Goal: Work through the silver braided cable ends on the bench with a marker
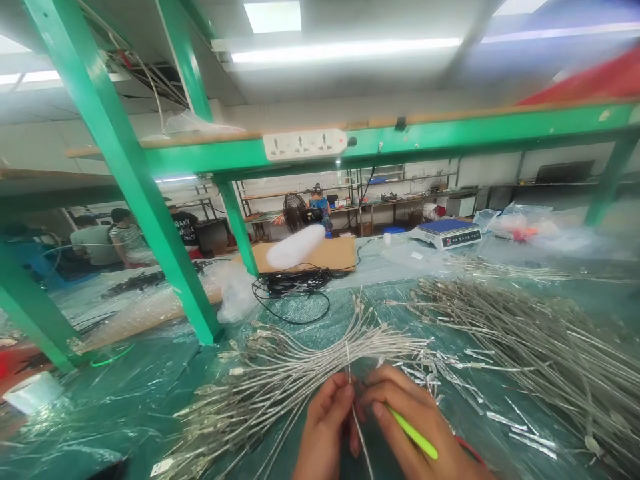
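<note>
My left hand [325,423] is closed, with thumb and fingers pinching a thin silver-grey cable [364,445]. One end of that cable stands up above the fingertips and the rest runs down between my hands. In my right hand [415,417] is a slim tool with a lime-green handle [414,435]; its tip is hidden, so its kind does not show. The right fingertips are close to the cable beside my left thumb, but whether they touch it is unclear. Just beyond my hands lies a spread bundle of similar cables with connectors [300,363].
A larger cable pile [540,353] covers the right side. Foil-like strips [530,437] are scattered before it. Farther back are a digital scale [447,233], a black cable coil [305,280] and cardboard [340,255]. Green frame posts [150,220] stand left; a power strip [305,144] hangs ahead.
</note>
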Demonstrator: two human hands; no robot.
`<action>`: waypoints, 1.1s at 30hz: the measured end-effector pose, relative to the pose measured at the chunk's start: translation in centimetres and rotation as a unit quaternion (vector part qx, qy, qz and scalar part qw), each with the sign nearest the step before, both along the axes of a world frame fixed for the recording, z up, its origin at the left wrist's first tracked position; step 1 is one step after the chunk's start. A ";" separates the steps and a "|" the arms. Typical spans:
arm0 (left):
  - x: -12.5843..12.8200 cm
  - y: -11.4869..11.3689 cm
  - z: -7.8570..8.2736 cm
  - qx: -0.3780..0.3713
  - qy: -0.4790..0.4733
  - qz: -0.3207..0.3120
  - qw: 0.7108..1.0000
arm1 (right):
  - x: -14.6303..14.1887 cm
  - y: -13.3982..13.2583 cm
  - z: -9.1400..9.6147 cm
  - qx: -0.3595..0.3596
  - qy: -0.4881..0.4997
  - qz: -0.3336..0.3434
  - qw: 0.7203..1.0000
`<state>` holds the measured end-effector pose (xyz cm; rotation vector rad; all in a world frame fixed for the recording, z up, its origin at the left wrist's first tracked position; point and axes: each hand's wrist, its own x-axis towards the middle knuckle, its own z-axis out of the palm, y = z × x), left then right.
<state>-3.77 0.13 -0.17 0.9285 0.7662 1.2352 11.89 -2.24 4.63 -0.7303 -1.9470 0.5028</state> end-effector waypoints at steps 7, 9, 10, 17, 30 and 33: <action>0.1 -0.4 0.2 0.016 0.001 -0.014 1.000 | -0.1 0.1 0.1 -0.003 0.005 -0.004 1.000; 0.1 -0.4 0.3 0.016 0.003 -0.011 1.000 | -0.2 0.1 0.1 -0.003 0.008 -0.004 1.000; 0.1 -0.4 0.3 0.015 0.005 -0.010 1.000 | -0.2 0.1 0.1 -0.004 0.010 -0.004 1.000; -0.1 -0.2 -0.3 0.020 0.022 -0.025 0.999 | 0.0 0.1 0.2 -0.003 0.016 -0.011 1.000; -0.1 -0.2 -0.2 0.017 0.023 -0.023 0.999 | 0.1 0.1 0.0 0.009 0.020 -0.014 1.000; -0.1 -0.1 -0.3 0.014 0.021 -0.029 0.999 | 0.1 0.1 0.2 0.011 0.016 -0.016 1.000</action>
